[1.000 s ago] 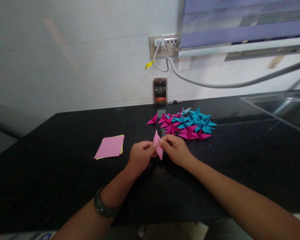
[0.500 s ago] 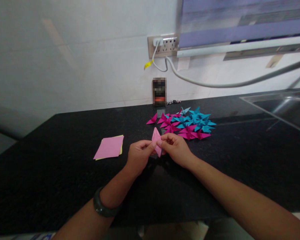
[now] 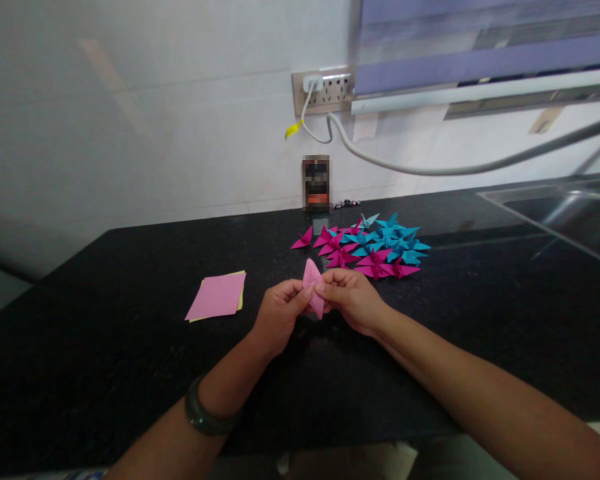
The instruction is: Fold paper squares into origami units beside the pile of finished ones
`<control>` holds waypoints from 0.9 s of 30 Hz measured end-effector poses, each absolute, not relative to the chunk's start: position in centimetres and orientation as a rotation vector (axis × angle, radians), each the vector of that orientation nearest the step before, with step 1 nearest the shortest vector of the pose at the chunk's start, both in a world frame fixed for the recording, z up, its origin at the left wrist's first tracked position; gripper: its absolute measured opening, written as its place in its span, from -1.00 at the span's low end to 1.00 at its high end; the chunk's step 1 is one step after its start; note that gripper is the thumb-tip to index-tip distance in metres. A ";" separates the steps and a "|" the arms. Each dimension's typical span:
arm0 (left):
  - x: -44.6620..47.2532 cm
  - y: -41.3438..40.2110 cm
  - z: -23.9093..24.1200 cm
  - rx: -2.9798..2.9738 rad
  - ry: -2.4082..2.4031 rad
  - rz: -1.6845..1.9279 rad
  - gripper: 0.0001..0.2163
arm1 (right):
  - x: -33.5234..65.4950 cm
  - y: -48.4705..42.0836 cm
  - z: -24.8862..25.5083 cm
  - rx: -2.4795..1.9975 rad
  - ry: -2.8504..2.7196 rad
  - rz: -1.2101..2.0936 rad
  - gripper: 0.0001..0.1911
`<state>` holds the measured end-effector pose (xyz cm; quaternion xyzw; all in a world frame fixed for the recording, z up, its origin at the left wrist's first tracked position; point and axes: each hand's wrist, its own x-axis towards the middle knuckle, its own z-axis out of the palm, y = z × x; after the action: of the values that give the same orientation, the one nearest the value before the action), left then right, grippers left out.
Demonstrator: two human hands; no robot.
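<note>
Between my two hands is a narrow, pointed piece of folded pink origami paper (image 3: pixel 312 273), held above the black counter. My left hand (image 3: pixel 281 311) pinches its left side, thumb on the near face. From the right, my right hand (image 3: pixel 353 298) pinches it too, and the two thumb tips nearly meet at its middle. Fingers behind the paper are partly hidden. Just beyond my hands lie several magenta paper cranes (image 3: pixel 341 257) and several blue paper cranes (image 3: pixel 393 233). A stack of square paper (image 3: pixel 216 297), pink over yellow, rests left of my left hand.
A phone-like object with a blurred screen (image 3: pixel 317 183) leans on the wall behind the cranes, a beaded string (image 3: pixel 347 204) beside it. Above, a wall socket (image 3: pixel 325 92) holds a white plug. A thick grey hose (image 3: pixel 430 170) runs right, toward a sink edge (image 3: pixel 545 227).
The folded pink paper looks slightly wider and more rounded between my thumbs. Both hands keep their pinch on it. The whole view has shifted slightly.
</note>
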<state>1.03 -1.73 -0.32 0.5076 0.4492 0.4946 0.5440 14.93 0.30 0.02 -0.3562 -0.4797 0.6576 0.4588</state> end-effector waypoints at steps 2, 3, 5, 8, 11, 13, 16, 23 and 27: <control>1.0 -1.6 -0.5 1.154 1.075 1.174 -0.80 | 15.0 0.3 0.1 -0.945 -1.232 1.536 -0.73; 1.0 -1.5 -0.5 1.140 1.108 1.173 -0.80 | 15.0 0.3 0.1 -0.997 -1.308 1.432 -0.77; 1.0 -1.4 -0.6 1.130 1.215 1.184 -0.80 | 15.2 0.3 0.0 -1.074 -1.532 1.084 -0.84; 1.1 -1.4 -0.5 1.193 1.336 1.221 -0.77 | 15.4 0.3 -0.1 -1.048 -1.806 0.488 -0.85; 1.2 -1.7 -0.2 1.318 1.275 1.231 -0.78 | 15.5 0.3 -0.3 -0.994 -1.931 0.190 -0.83; 1.3 -1.9 -0.1 1.316 1.216 1.228 -0.79 | 15.5 0.3 -0.4 -0.975 -1.984 0.101 -0.82; 1.4 -2.0 -0.1 1.240 1.197 1.221 -0.78 | 15.3 0.1 -0.4 -0.958 -2.084 0.007 -0.79; 1.2 -1.5 -0.2 1.102 1.130 1.240 -0.74 | 15.6 -0.2 0.2 -0.709 -2.123 0.331 -0.87; 0.7 -0.9 -0.5 1.030 1.130 1.236 -0.77 | 16.7 0.3 0.9 -0.674 -1.963 0.491 -0.72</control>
<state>0.72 -0.92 -0.53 0.4361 0.4782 0.5232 0.5544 16.69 0.34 0.85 -0.2767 -0.8057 0.2015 0.4834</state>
